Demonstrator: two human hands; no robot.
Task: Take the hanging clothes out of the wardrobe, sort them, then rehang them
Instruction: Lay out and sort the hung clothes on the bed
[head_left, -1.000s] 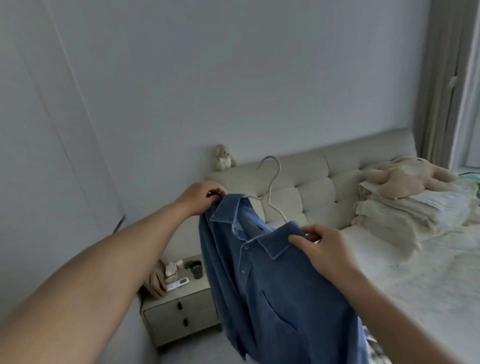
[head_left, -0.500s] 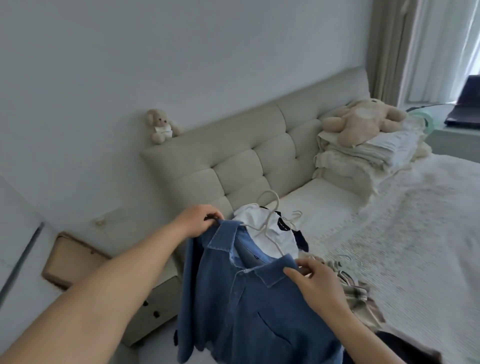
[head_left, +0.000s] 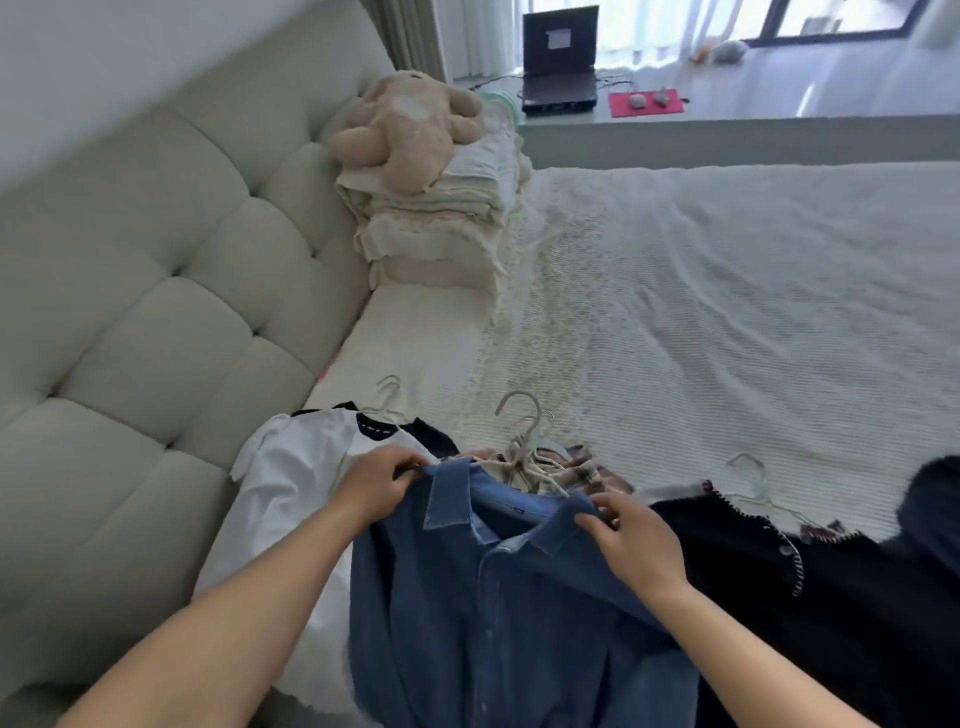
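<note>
At the near left lies a white shirt (head_left: 291, 467) on its hanger. Your left hand (head_left: 376, 480) pinches the left shoulder of the denim shirt (head_left: 498, 613), fingers curled over the seam; your right hand (head_left: 636, 540) grips the right shoulder likewise. The shirt's shoulder line runs left to right between both hands, body hanging toward you, just near of the plaid pile of hangers (head_left: 540, 462). Right lies one dark cardigan (head_left: 810, 597). At least four garments lie on the bed (head_left: 727, 312).
</note>
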